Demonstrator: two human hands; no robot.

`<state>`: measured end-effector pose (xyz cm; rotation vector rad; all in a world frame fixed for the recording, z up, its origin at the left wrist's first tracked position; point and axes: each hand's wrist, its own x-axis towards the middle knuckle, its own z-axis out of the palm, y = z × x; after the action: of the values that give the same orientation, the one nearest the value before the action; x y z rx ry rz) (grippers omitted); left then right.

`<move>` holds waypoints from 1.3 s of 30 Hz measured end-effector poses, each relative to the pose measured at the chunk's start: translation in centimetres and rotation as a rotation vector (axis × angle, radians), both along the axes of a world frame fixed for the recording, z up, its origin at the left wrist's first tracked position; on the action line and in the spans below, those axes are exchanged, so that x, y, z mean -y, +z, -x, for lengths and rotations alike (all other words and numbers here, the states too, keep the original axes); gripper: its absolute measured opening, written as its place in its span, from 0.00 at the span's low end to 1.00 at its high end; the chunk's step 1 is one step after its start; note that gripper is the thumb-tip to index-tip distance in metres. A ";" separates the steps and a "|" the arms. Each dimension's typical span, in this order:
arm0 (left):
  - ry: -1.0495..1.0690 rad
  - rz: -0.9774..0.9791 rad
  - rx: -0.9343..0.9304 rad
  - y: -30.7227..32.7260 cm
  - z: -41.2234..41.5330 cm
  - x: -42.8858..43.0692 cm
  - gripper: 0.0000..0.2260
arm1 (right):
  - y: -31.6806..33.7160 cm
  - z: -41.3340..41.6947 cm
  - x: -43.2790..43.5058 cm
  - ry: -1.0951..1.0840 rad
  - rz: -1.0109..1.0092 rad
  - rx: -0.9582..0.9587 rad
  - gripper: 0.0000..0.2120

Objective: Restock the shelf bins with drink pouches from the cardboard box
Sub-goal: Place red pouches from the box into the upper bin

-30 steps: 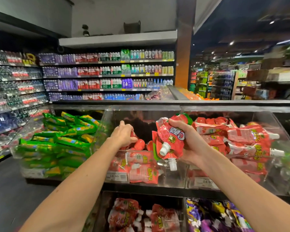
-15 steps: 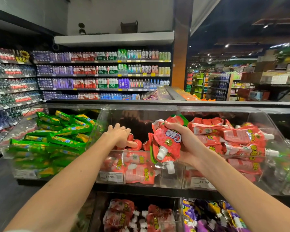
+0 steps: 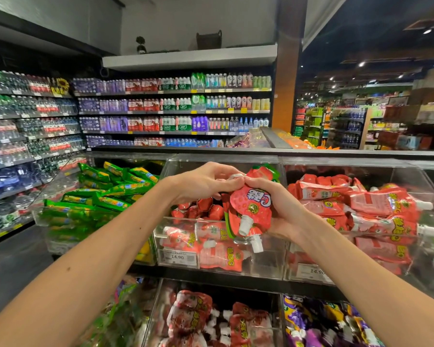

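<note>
My right hand [image 3: 282,209] holds a small bunch of red strawberry drink pouches [image 3: 251,209], their white spouts pointing down, over the middle clear bin [image 3: 268,256]. Thumb and fingers of my left hand [image 3: 206,181] pinch the top of one pouch in that bunch, at its white cap. The middle bin holds a low layer of the same red pouches [image 3: 208,249]. To its right, another clear bin [image 3: 421,186] is piled high with red pouches. The cardboard box is not in view.
A clear bin of green pouches [image 3: 105,196] stands at the left. Lower bins hold red pouches [image 3: 198,319] and purple pouches [image 3: 318,324]. Bottle shelves [image 3: 176,113] fill the back wall and the left aisle. Price tags reading 14.90 [image 3: 178,257] sit on the bin fronts.
My left hand has risen out of the middle bin and moved right to meet the pouches in my right hand. The right hand has barely shifted.
</note>
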<state>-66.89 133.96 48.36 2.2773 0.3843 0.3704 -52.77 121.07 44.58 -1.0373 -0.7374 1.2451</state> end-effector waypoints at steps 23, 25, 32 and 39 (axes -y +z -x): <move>0.371 -0.440 0.401 0.8 -1.6 -2.1 0.15 | 0.7 -4.4 1.9 -0.393 -0.062 0.056 0.05; 0.323 -0.598 0.343 -0.8 -2.9 -2.6 0.16 | 0.5 -4.3 2.1 -0.388 -0.043 0.066 0.06; 0.199 -0.942 -0.115 -6.3 -5.9 -5.5 0.19 | 0.5 -3.3 2.2 -0.328 0.002 0.074 0.10; 0.257 -0.642 -0.316 -5.7 -5.9 -7.0 0.24 | 0.6 -3.3 3.0 -0.318 0.013 0.085 0.05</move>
<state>-60.98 140.97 42.69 2.9350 0.8196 0.2860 -49.46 118.05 45.15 -1.1738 -0.6015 0.9376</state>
